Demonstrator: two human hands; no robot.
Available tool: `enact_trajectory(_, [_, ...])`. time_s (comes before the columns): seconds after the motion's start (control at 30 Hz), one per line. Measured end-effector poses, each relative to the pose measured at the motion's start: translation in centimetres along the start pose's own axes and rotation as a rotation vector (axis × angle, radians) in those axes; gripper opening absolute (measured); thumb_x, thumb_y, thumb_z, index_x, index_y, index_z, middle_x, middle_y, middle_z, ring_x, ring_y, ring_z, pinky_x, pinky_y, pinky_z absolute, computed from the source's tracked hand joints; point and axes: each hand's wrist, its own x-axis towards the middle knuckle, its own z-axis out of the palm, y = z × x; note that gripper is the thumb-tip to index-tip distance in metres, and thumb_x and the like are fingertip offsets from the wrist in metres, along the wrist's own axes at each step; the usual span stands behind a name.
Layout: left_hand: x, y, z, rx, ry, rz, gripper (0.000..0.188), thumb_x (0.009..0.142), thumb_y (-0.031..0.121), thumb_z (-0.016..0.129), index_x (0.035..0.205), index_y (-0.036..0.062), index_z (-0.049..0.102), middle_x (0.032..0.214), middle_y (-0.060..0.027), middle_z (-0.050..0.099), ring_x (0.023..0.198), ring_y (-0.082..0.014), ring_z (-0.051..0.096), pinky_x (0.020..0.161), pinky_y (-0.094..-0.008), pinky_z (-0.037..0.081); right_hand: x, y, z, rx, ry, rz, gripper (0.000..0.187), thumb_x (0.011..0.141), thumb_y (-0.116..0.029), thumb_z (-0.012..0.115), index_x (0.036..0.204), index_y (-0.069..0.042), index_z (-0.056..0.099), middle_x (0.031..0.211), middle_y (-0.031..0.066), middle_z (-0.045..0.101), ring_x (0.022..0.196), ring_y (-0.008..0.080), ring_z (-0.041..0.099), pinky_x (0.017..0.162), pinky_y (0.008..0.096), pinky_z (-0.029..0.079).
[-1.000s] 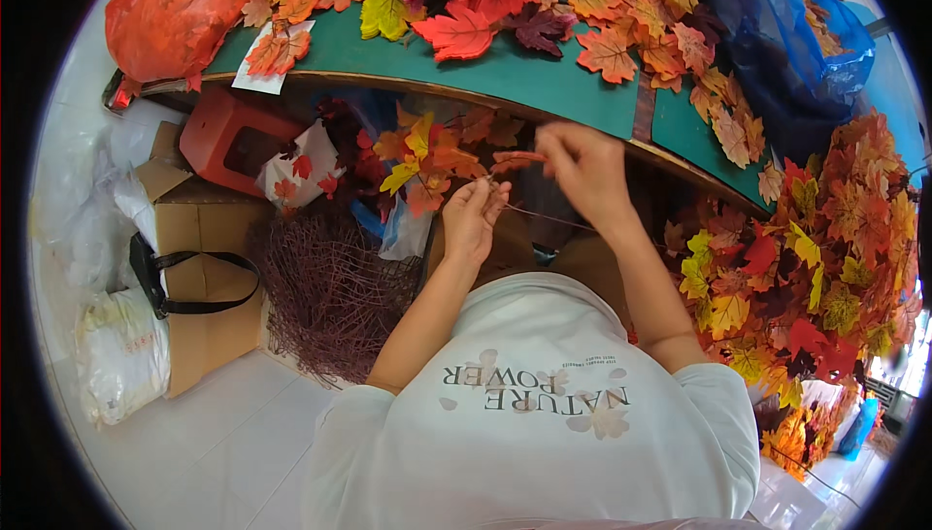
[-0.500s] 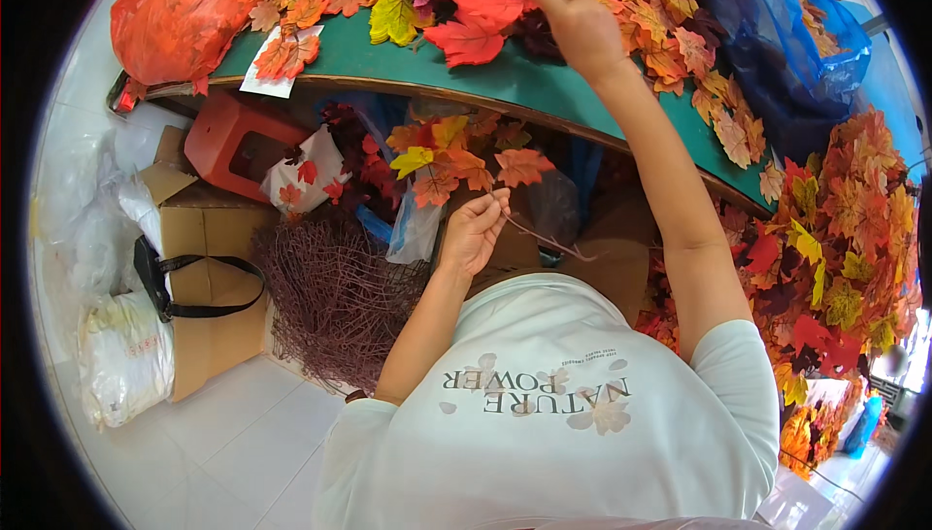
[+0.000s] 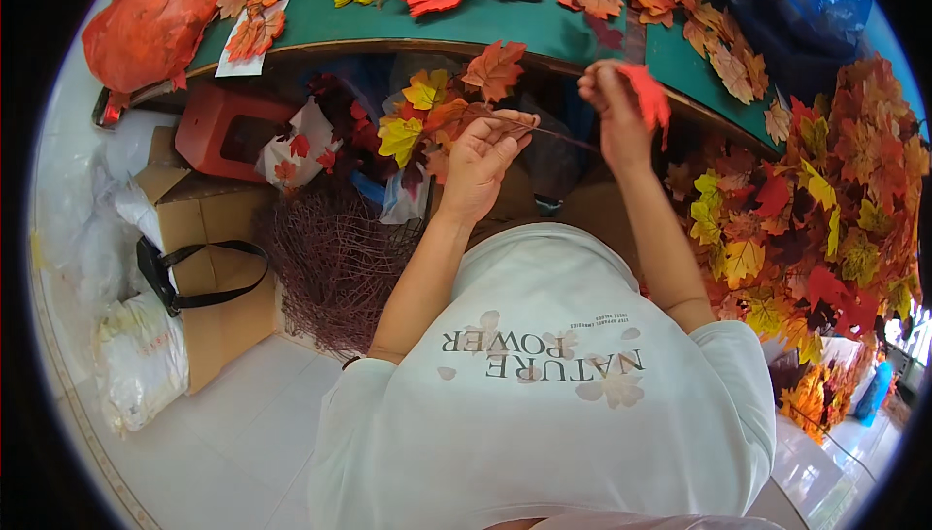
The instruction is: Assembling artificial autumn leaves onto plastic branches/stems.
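Two-handed work on artificial maple foliage, clock directions read from the centre of the view. At 12 o'clock, the left hand (image 3: 480, 161) has thumb and fingers pinched on the stem (image 3: 563, 136) of a leafy spray (image 3: 427, 127); its yellow and orange leaves spread toward 11 o'clock, below the edge of the green tabletop (image 3: 485, 27). Between 1 and 2 o'clock, the right hand (image 3: 621, 122) has its fingers curled, grasping a single red maple leaf (image 3: 646, 96), slightly blurred; the exact contact is hidden. The stem's bare end extends toward this hand. A tangle of dark twigs (image 3: 330, 273) lies near 9 o'clock; a heap of mixed leaves (image 3: 835, 224) stands at 3 o'clock.
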Motion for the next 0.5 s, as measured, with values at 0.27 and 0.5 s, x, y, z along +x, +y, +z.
enact_trajectory(0.27, [0.1, -1.1, 1.0, 0.039, -0.103, 0.019, 0.022, 0.086, 0.003, 0.058, 0.107, 0.0033, 0.054, 0.111, -0.0106, 0.058, 0.101, -0.0221, 0.057, 0.086, -0.0321, 0.047, -5.9, 2.2, 0.7, 0.105, 0.016, 0.199, 0.019, 0.089, -0.017, 0.058, 0.101, -0.003, 0.058, 0.094, 0.0050, 0.061, 0.084, 0.0136, 0.061, 0.076, 0.0283, 0.050])
enact_trajectory(0.5, [0.6, -2.8, 3.2, -0.443, -0.223, 0.041, 0.024, 0.082, -0.001, 0.062, 0.104, 0.0076, 0.058, 0.084, -0.0064, 0.060, 0.071, -0.0149, 0.057, 0.063, -0.0196, 0.045, -6.3, 1.3, 0.5, 0.234, 0.024, 0.243, 0.022, 0.087, -0.015, 0.060, 0.106, -0.003, 0.057, 0.096, 0.0062, 0.062, 0.084, 0.0121, 0.060, 0.076, 0.0239, 0.049])
